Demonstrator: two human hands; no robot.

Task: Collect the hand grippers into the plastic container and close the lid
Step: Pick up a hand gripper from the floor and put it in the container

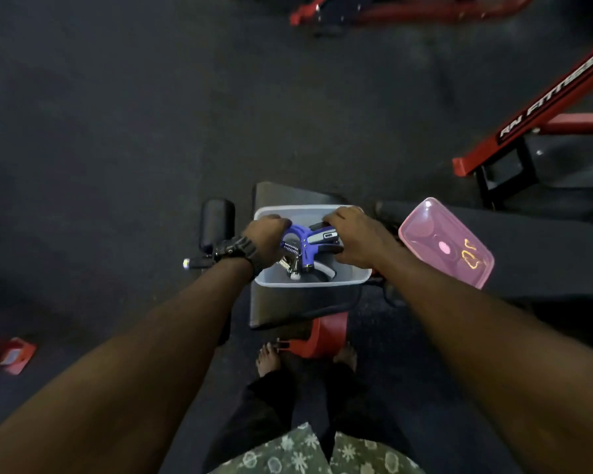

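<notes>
A clear plastic container (308, 281) sits on a dark padded bench seat (288, 307). Blue hand grippers (303, 242) with steel springs lie inside it. My left hand (262, 239), a black watch on its wrist, is curled around the blue handle at the container's left side. My right hand (355, 239) grips the black-and-grey handle end at the container's right side. The pink translucent lid (445, 242) lies off to the right on a black pad, apart from the container.
A black foam roller pad (216, 224) sticks out left of the seat. Red machine frames stand at the top (391, 10) and right (534, 107). A red bench base (326, 336) and my bare feet are below the seat. The floor is dark rubber.
</notes>
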